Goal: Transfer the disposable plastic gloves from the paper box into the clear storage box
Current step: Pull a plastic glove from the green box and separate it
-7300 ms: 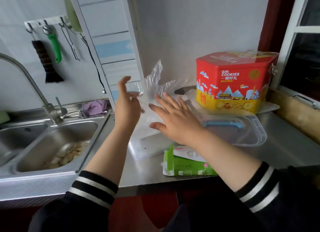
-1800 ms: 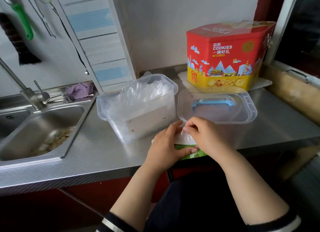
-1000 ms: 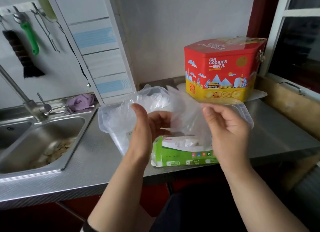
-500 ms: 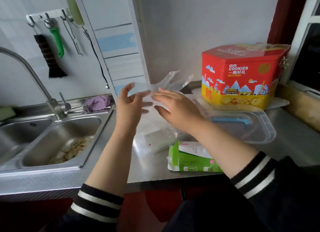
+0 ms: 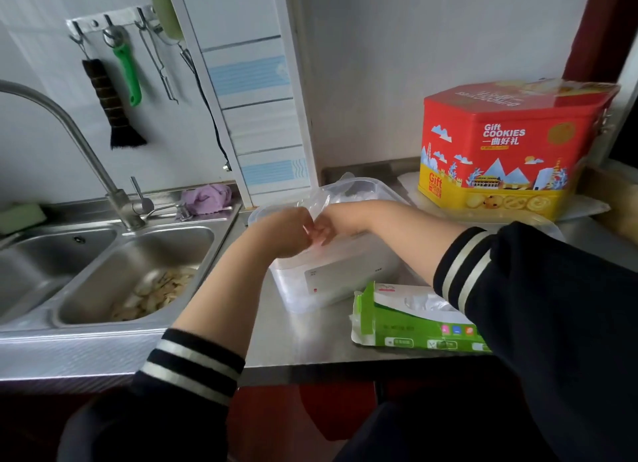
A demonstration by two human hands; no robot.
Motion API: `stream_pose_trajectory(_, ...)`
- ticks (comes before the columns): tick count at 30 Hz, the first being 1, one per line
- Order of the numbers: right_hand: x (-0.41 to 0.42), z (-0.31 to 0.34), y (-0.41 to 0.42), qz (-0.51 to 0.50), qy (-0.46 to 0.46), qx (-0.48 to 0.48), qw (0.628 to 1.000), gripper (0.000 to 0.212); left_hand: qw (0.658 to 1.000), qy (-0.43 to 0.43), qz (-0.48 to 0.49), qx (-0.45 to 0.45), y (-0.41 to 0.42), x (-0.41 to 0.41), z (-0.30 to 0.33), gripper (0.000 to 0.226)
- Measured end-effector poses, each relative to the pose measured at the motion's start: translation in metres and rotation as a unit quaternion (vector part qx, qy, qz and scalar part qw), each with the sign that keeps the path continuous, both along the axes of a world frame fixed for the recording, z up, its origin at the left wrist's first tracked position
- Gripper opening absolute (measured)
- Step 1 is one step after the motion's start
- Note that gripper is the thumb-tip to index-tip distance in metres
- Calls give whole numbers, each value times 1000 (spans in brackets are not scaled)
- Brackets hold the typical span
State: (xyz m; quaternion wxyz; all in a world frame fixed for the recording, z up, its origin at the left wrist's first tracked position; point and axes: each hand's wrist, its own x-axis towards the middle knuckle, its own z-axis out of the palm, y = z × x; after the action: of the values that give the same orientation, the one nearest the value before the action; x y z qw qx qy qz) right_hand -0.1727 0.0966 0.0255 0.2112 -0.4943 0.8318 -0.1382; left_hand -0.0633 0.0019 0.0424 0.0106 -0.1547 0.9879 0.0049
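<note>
The clear storage box point(image 5: 297, 289) stands on the steel counter with crumpled plastic gloves inside. My left hand point(image 5: 288, 232) and my right hand point(image 5: 329, 225) meet over its open top, fingers curled, knuckles nearly touching. A clear plastic glove point(image 5: 319, 201) bunches up between them, and both hands seem to grip it. The green and white paper box point(image 5: 411, 328) lies in front of the storage box at the counter's near edge, torn open on top, with more gloves point(image 5: 419, 301) showing. My right forearm crosses above it.
A red and yellow cookie tin point(image 5: 511, 150) stands at the back right. The storage box's clear lid point(image 5: 556, 232) peeks out behind my right sleeve. A steel sink point(image 5: 138, 271) with scraps and a faucet point(image 5: 114, 192) lies left. A purple cloth point(image 5: 207, 199) sits on its rim.
Both hands have dropped from above the storage box down to its opening, and their fingers have gone from spread to curled around the glove.
</note>
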Motion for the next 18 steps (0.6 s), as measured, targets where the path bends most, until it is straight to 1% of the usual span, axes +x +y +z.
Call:
stream_pose_trajectory(2, -3, -1, -3, 14, -10, 38, 999, 26, 994, -109, -11, -31, -3, -9, -2, 33)
stream_pose_trajectory(4, -6, -2, -3, 7, -7, 42, 999, 35, 985, -171, -7, -33, -5, -17, -5, 31)
stream_pose_trajectory(5, -9, -1, -1, -9, -22, 31, 999, 34, 981, -189, -1, -38, -6, -20, -5, 33)
stream_pose_trajectory(6, -13, -2, 0, -33, -57, 6, 998, 30, 980, -196, 3, -40, -7, -22, -6, 34)
stream_pose_trajectory(8, -17, -1, 4, -95, -147, -73, 982, 14, 980, -193, 5, -42, -12, -24, -11, 34)
stream_pose_trajectory(10, -18, 6, 11, -155, -193, -191, 950, 6, 984, -167, -3, -60, -15, -23, -13, 28)
stream_pose_trajectory(11, -17, 12, 16, -180, -194, -256, 930, 5, 987, -143, -5, -73, -17, -22, -12, 24)
stream_pose_trajectory(12, -14, 19, 22, -199, -189, -316, 908, 4, 990, -118, -4, -70, -16, -21, -9, 21)
stream_pose_trajectory(14, -5, 33, 39, -224, -186, -414, 862, 5, 996, -78, -2, -32, -12, -17, -1, 21)
stream_pose_trajectory(16, 4, 42, 58, -237, -176, -483, 824, 6, 1000, -10, 14, -7, -7, -10, 8, 34)
stream_pose_trajectory(18, 16, 43, 81, -235, -167, -517, 806, 7, 995, 95, 25, -21, 3, 1, 16, 45)
